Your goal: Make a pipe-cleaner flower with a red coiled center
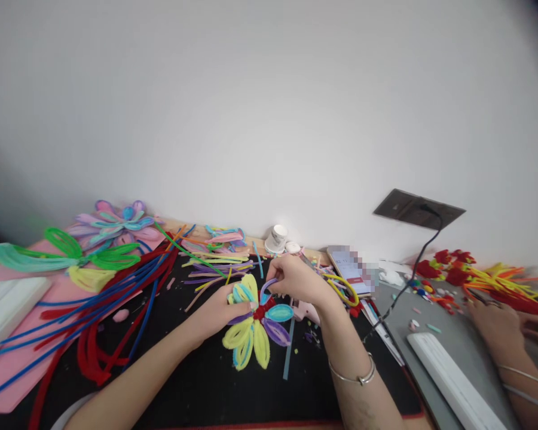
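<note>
A pipe-cleaner flower (260,341) with yellow, blue and purple looped petals and a red centre is held over the black mat. My left hand (224,310) is closed on its left petals, thumb lying near the red middle. Above the centre, my right hand (293,279) pinches a purple and blue petal (266,291) between thumb and fingertips. Whether that petal is fastened to the centre is hidden. Just right of the flower, partly behind my right wrist, lies a pink tool, probably a glue gun (305,312). A pale blue strip (289,352) lies below it.
Loose pipe cleaners (219,263) and a white paper cup (277,239) stand along the wall. Finished-looking flowers (116,224) and blue and red stems (94,298) fill the left. A phone (352,272), a black cord (415,269) and another person's hands (497,322) are on the right.
</note>
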Action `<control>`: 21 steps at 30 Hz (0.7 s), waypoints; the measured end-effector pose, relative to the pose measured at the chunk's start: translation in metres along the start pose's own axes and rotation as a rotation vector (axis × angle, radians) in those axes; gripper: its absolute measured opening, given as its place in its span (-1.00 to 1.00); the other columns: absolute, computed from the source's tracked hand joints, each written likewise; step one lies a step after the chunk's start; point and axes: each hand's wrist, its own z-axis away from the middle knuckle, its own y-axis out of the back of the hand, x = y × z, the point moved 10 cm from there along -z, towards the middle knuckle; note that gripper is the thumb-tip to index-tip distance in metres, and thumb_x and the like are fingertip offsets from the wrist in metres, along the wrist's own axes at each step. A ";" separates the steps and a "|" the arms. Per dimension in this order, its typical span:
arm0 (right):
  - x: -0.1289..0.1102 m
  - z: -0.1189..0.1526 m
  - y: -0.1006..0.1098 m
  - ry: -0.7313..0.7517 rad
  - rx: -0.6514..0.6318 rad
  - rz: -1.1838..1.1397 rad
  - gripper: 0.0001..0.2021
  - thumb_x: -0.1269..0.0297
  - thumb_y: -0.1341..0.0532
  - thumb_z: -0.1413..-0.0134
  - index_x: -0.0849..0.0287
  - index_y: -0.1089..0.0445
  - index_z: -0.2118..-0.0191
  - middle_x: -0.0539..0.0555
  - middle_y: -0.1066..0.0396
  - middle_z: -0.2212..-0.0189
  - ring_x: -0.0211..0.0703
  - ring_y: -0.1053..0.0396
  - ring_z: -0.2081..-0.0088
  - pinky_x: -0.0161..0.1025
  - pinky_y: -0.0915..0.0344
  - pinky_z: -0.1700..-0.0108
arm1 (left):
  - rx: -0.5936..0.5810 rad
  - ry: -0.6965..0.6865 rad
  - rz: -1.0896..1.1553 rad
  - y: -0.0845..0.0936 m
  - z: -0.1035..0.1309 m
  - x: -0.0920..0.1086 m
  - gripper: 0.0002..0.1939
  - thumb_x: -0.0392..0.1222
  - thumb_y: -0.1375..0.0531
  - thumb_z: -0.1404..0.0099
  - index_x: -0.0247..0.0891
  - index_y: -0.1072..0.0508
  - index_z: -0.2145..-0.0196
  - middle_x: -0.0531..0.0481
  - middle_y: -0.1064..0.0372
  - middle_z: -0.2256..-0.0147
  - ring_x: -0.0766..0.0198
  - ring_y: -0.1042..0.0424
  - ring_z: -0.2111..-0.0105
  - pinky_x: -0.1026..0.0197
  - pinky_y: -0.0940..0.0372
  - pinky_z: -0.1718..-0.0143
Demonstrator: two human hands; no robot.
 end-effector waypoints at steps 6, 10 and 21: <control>-0.003 -0.003 -0.001 0.031 0.035 0.054 -0.86 0.61 -0.21 0.29 0.23 -0.32 0.58 -0.08 -0.30 0.61 -0.36 -0.24 0.53 -0.42 -0.07 0.51 | 0.000 -0.016 -0.045 -0.001 -0.001 0.000 -0.75 -0.15 -0.29 -0.05 -0.27 -0.42 0.30 0.05 -0.44 0.38 0.20 -0.42 0.33 0.18 -0.27 0.24; -0.003 -0.006 -0.002 0.047 0.064 0.077 -0.85 0.62 -0.22 0.28 0.24 -0.32 0.57 -0.10 -0.28 0.61 -0.37 -0.21 0.54 -0.41 -0.05 0.51 | -0.001 -0.026 -0.045 0.000 -0.001 0.000 -0.75 -0.14 -0.29 -0.05 -0.27 -0.42 0.30 0.05 -0.44 0.39 0.19 -0.43 0.34 0.18 -0.28 0.25; -0.008 -0.004 0.002 0.044 0.093 0.097 -0.85 0.63 -0.21 0.26 0.24 -0.32 0.55 -0.08 -0.28 0.60 -0.35 -0.21 0.51 -0.40 -0.06 0.47 | 0.051 -0.042 -0.060 0.005 0.001 0.007 -0.77 -0.14 -0.30 -0.02 -0.26 -0.45 0.35 0.06 -0.46 0.41 0.18 -0.43 0.35 0.18 -0.28 0.25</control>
